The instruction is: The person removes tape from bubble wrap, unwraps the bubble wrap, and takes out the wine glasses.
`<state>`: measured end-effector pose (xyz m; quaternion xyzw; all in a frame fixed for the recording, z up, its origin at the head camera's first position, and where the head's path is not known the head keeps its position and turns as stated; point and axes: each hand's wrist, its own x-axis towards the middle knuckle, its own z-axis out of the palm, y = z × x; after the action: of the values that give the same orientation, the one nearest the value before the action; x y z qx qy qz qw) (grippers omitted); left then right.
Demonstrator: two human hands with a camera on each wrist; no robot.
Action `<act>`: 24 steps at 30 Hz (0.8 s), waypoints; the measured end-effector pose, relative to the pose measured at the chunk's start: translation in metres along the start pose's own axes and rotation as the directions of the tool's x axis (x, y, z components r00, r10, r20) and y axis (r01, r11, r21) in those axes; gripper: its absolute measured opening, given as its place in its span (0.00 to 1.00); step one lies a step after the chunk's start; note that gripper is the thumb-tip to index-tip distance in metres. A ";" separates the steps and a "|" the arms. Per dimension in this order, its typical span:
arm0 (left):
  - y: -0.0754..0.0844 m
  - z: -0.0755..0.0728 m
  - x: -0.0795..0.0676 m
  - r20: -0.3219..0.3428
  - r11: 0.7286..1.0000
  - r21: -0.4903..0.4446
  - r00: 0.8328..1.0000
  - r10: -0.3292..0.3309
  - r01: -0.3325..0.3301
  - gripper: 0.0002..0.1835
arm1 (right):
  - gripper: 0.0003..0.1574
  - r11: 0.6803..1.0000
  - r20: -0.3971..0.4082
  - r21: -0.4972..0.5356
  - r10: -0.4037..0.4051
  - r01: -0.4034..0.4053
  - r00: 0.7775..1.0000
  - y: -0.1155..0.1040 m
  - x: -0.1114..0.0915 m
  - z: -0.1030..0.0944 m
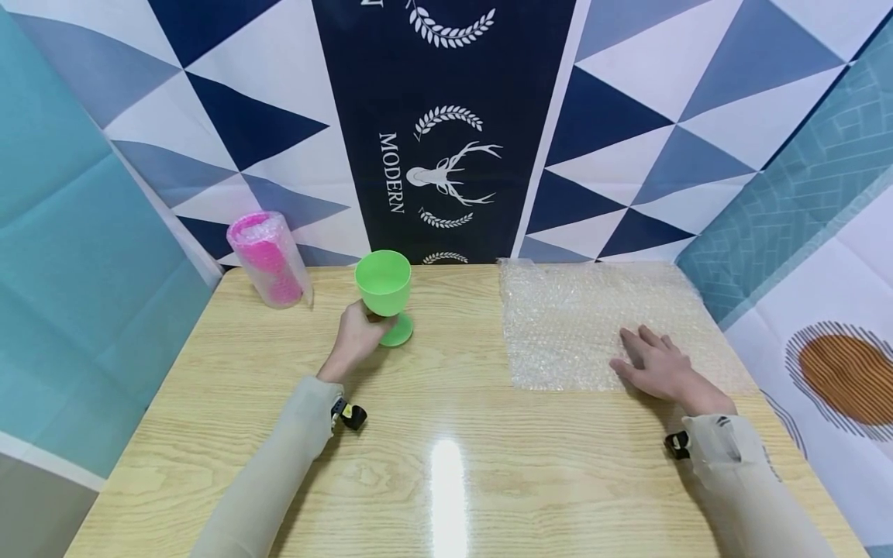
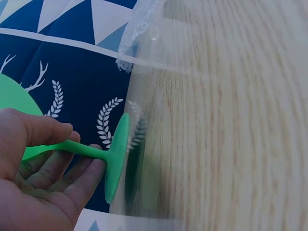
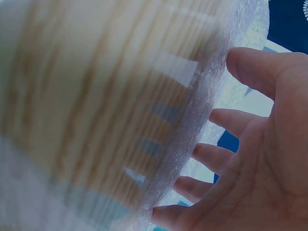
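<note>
Green goblet point(image 1: 384, 293): smooth round bowl, disc foot, over the wood-grained table point(image 1: 544, 473)
Left hand point(image 1: 357, 335): we grip its slim stem
Bubble wrap point(image 1: 565, 325): translucent, bumpy, flat, rectangular
Right hand point(image 1: 659, 370): our fingers spread, touching the wrap

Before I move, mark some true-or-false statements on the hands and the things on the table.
1. The left hand holds the light-green stemmed goblet by its stem. True.
2. The goblet's bowl opens downward. False: it opens upward.
3. In the head view, the right hand is over the clear bubble-wrap sheet. True.
4. The sheet is wrapped around the goblet. False: it lies spread out, apart from the goblet.
5. The upright pink cylinder in bubble wrap stands left of the goblet in the head view. True.
</note>
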<state>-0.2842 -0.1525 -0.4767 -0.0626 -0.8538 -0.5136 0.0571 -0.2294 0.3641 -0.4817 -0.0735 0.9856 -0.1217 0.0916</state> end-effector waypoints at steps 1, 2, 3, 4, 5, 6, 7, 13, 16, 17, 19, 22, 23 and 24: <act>0.000 0.000 0.001 -0.001 1.000 0.003 1.000 0.001 -0.001 0.16 | 0.51 1.000 -0.001 -0.001 0.000 0.000 1.000 0.000 0.000 0.000; 0.000 0.000 0.001 -0.002 1.000 0.005 1.000 0.001 -0.001 0.16 | 0.51 1.000 -0.002 -0.001 0.000 0.000 1.000 0.000 0.000 0.001; -0.001 0.000 0.001 -0.002 1.000 0.005 1.000 0.003 -0.003 0.16 | 0.51 1.000 -0.003 -0.001 0.000 0.000 1.000 0.000 0.000 0.001; -0.001 0.000 0.002 -0.002 1.000 0.002 1.000 0.004 -0.004 0.16 | 0.51 1.000 -0.003 -0.001 0.001 -0.001 1.000 0.001 0.000 0.001; -0.002 0.000 0.003 -0.003 1.000 0.001 1.000 0.006 -0.006 0.16 | 0.51 1.000 -0.003 0.002 0.002 -0.002 1.000 0.001 0.001 0.001; -0.002 0.000 0.003 -0.005 1.000 0.002 1.000 0.007 -0.007 0.16 | 0.51 1.000 -0.002 0.004 0.002 -0.002 1.000 0.001 0.001 0.001; -0.002 0.000 0.004 -0.007 1.000 0.002 1.000 0.007 -0.007 0.16 | 0.51 1.000 -0.002 0.006 0.003 -0.003 1.000 0.001 0.001 0.001; -0.006 0.001 0.007 -0.022 1.000 0.016 1.000 0.005 -0.005 0.16 | 0.51 1.000 0.000 0.014 0.004 -0.004 1.000 0.001 0.001 0.001; -0.006 0.001 0.008 -0.023 1.000 0.011 1.000 0.003 -0.002 0.16 | 0.52 1.000 0.003 0.016 0.005 -0.005 1.000 0.001 0.001 0.001; -0.006 0.000 0.008 -0.021 1.000 0.009 1.000 0.002 -0.002 0.16 | 0.52 1.000 0.004 0.018 0.005 -0.005 1.000 0.001 0.001 0.001; -0.005 0.000 0.009 -0.022 1.000 0.011 1.000 0.003 -0.003 0.17 | 0.52 1.000 0.004 0.019 0.004 -0.005 1.000 0.001 0.001 0.001; -0.005 -0.001 0.011 -0.022 1.000 0.020 1.000 0.007 -0.006 0.17 | 0.52 1.000 0.002 0.020 0.003 -0.003 1.000 0.002 0.002 0.002; -0.005 -0.001 0.011 -0.022 1.000 0.023 1.000 0.007 -0.006 0.17 | 0.52 1.000 0.002 0.019 0.003 -0.003 1.000 0.002 0.002 0.002; -0.005 -0.001 0.012 -0.022 1.000 0.022 1.000 0.007 -0.007 0.17 | 0.52 1.000 0.001 0.018 0.003 -0.003 1.000 0.002 0.002 0.002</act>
<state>-0.2963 -0.1550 -0.4786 -0.0594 -0.8585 -0.5047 0.0690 -0.2313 0.3653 -0.4848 -0.0713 0.9845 -0.1303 0.0930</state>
